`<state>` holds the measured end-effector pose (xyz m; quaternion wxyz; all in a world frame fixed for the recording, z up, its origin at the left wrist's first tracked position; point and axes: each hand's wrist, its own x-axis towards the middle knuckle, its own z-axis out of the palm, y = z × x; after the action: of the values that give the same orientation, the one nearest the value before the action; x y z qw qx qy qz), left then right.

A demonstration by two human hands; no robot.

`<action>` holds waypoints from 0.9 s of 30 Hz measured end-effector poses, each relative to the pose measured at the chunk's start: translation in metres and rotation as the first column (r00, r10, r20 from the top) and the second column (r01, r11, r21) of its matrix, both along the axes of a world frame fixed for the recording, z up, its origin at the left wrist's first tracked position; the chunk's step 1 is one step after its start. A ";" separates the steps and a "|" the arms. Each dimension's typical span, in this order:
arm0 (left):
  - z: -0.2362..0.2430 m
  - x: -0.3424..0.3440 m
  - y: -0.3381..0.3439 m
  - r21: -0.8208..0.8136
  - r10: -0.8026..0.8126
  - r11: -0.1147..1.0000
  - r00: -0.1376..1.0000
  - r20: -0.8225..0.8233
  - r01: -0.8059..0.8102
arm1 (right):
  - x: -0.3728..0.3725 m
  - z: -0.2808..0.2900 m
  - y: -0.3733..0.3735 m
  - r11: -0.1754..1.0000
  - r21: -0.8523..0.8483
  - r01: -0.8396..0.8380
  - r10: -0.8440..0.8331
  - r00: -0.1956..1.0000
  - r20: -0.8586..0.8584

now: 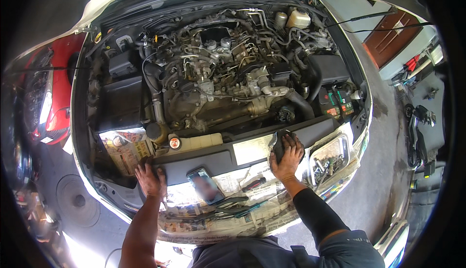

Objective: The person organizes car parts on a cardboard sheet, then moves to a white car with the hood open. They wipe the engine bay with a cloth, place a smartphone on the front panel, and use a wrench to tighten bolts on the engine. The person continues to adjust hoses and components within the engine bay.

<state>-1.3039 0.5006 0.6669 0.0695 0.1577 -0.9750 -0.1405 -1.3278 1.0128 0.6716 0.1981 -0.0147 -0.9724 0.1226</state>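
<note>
My left hand (151, 178) lies with fingers spread on the left end of the black front panel (194, 165) of a car's engine bay. Farther right, my right hand (288, 157) presses down over a dark, crumpled rag (277, 147), whose underside is hidden. Between my hands a phone (205, 185) lies on newspaper (184, 225) spread over the car's front. Nearer me are several dark-handled hand tools (228, 207), their exact kinds hard to make out. Beside my right hand sits a clear tray (345, 146) with loose bolts (329, 165).
Beyond the panel lies the exposed engine (208, 74), full of pipes and hoses. A battery (337, 104) sits at its right, a cream tank (201, 142) at its front. The raised hood (63, 20) hangs overhead. A red car (60, 95) stands left, a red-brown door (391, 37) right.
</note>
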 end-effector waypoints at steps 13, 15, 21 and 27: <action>0.000 0.002 0.002 -0.008 0.021 1.000 1.000 -0.013 -0.021 | 0.000 -0.006 0.002 1.000 0.023 0.003 -0.003 1.000 -0.001; -0.001 0.001 0.001 0.005 -0.013 1.000 1.000 -0.023 0.013 | 0.000 -0.006 0.002 1.000 0.016 -0.002 0.002 1.000 -0.008; 0.000 -0.001 -0.001 0.012 -0.058 0.998 0.996 -0.074 0.059 | 0.000 -0.004 0.002 1.000 0.010 -0.003 0.003 1.000 0.003; 0.007 -0.001 0.002 0.025 -0.033 0.999 0.999 -0.035 0.034 | 0.000 -0.002 0.001 1.000 0.005 -0.006 0.006 1.000 0.000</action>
<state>-1.3053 0.5023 0.6737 0.0822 0.1396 -0.9743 -0.1568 -1.3278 1.0140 0.6697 0.1977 -0.0113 -0.9727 0.1209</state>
